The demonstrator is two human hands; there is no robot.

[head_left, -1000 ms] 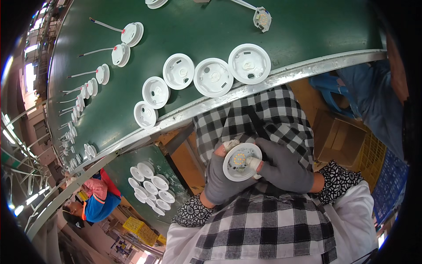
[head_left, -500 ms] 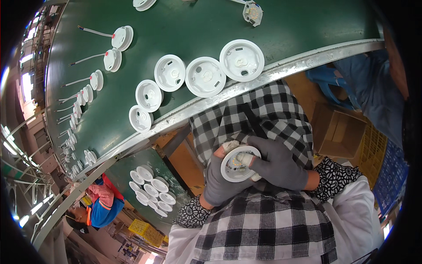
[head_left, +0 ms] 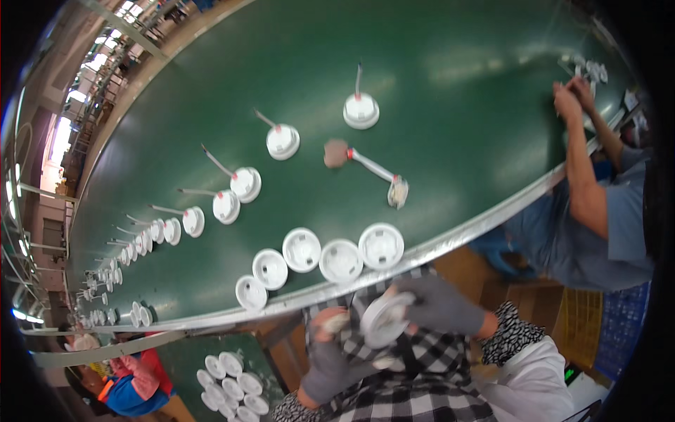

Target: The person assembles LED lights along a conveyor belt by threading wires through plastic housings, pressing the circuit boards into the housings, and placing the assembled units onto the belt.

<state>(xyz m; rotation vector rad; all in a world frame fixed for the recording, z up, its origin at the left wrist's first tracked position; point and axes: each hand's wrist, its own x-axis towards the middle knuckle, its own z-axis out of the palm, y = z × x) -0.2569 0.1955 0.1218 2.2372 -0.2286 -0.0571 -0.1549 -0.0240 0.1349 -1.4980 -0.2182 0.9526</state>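
Note:
Over my lap, my right hand (head_left: 439,304) grips a round white lamp housing (head_left: 385,321) by its rim, the housing tilted and blurred by motion. Beside it on the left, my left hand (head_left: 334,357) has its fingers apart and holds nothing. Both hands wear grey gloves that leave the fingertips out, with white wrappings on some fingers. Just beyond the table edge stand several open white housings, the nearest to my right hand being one housing (head_left: 381,246). Farther in lies a small LED module (head_left: 398,192) on a white cable, which leads to a brownish square piece (head_left: 336,153).
A line of closed white lamps with wire tails, such as this lamp (head_left: 283,143), runs left along the green table (head_left: 457,119). A metal rail (head_left: 464,232) edges it. More white discs (head_left: 232,385) sit lower left. A co-worker's hands (head_left: 571,98) handle small parts at far right.
My left hand has come off the housing, and my right hand has lifted it forward, toward the table edge. The view has tilted up, showing more table and the co-worker at right.

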